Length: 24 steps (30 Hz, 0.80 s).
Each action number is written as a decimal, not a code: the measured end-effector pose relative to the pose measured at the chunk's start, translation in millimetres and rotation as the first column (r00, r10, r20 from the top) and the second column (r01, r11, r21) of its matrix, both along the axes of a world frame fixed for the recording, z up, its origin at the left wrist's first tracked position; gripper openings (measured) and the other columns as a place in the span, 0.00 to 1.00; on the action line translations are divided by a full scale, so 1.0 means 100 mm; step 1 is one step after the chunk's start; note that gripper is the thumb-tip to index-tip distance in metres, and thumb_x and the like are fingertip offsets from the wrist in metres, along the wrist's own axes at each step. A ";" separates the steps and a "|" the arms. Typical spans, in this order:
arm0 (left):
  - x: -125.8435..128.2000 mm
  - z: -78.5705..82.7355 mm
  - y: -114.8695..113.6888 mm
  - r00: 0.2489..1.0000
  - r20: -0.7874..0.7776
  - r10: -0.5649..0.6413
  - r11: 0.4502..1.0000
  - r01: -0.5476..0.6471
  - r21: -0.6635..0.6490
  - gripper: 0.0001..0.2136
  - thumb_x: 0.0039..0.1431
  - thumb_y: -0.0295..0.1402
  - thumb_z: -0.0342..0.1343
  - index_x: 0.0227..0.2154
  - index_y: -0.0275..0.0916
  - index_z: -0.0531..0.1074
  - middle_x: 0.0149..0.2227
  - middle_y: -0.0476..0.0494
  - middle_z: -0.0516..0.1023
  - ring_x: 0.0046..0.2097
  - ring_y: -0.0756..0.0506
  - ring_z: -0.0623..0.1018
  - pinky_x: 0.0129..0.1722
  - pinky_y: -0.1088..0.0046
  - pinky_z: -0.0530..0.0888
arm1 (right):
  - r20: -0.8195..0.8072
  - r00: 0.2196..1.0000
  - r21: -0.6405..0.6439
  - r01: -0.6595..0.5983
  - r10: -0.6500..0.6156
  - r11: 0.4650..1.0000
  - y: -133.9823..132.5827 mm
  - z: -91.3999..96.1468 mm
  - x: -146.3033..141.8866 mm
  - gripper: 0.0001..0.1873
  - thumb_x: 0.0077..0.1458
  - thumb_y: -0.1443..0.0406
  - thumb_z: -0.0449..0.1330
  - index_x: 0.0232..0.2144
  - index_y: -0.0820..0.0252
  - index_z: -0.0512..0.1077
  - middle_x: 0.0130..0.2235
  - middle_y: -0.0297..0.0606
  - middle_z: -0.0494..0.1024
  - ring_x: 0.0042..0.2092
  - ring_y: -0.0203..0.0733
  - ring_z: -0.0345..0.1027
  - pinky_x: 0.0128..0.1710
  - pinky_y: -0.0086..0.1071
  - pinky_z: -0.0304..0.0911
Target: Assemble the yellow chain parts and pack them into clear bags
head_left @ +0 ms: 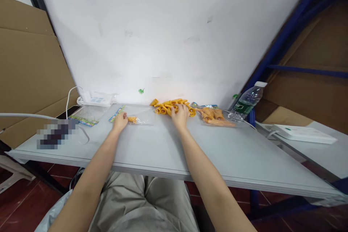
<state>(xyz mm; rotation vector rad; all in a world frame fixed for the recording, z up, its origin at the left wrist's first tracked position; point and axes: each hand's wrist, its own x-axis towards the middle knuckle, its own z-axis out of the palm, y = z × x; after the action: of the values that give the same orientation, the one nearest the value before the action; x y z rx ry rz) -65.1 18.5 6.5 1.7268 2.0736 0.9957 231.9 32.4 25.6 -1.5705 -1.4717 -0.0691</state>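
My left hand (120,121) is closed on the card-topped end of a clear plastic bag (146,119), which lies flat on the table. Inside that bag is a small orange cone-shaped plastic piece (132,119). At the back of the table is a pile of orange plastic pieces (164,108), some with round hollow ends. Fingers bent, my right hand (180,116) grips among the pieces at the pile's right part; its fingertips are partly hidden. A filled clear bag of orange pieces (214,116) lies right of that hand.
A flat clear bag with a printed header (87,115) and a white power strip (95,99) lie at the back left. A blurred dark object (57,134) sits near a white cable. At right are a leaning water bottle (248,99) and a white box (303,134).
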 end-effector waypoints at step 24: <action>-0.02 0.03 -0.03 0.990 -0.131 0.055 0.998 -0.053 0.022 0.15 0.61 0.27 0.44 0.45 0.36 0.74 0.47 0.39 0.79 0.50 0.43 0.76 0.51 0.68 0.70 | -0.067 0.892 -0.132 -0.452 0.447 0.882 -0.02 0.16 0.02 0.18 0.45 0.62 0.61 0.41 0.64 0.75 0.37 0.42 0.79 0.34 0.43 0.69 0.38 0.35 0.64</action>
<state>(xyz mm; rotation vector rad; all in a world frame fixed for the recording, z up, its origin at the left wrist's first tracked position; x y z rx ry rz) -67.0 15.3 9.8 1.7999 2.2098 0.9423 233.7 30.2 41.7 -1.2917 -1.8112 0.3420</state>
